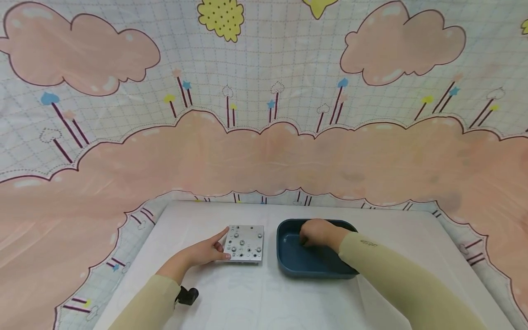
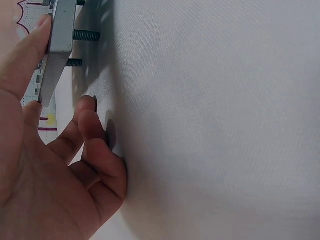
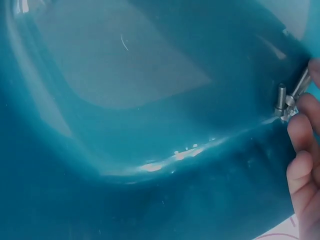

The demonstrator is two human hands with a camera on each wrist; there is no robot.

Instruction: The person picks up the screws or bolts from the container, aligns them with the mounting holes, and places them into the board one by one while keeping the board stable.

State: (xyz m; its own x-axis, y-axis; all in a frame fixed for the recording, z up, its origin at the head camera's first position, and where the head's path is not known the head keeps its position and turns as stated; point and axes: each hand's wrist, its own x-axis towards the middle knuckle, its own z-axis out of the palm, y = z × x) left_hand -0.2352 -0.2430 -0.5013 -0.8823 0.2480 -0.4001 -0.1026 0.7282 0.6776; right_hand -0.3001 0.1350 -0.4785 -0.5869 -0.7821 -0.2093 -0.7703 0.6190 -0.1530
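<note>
Currently the left hand [image 1: 202, 252] is gripping the plate [image 1: 246, 235] by its left edge over the table [image 1: 231, 298], while the right hand [image 1: 319, 233] is reaching to bolts [image 3: 281, 99] inside the tray [image 1: 317, 275], its grip unclear, and patterned cloth [image 1: 264, 160] is hanging behind.

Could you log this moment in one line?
left hand: holds metal plate at left side | right hand: inside blue bin, at screws | grip: unclear

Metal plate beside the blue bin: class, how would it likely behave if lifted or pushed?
The metal plate probably stays stiff, since its edge looks thick and straight. Its solid metallic look suggests it may feel heavy for its size. Pushed, it might catch or scrape, as threaded ends jut from its underside.
</note>
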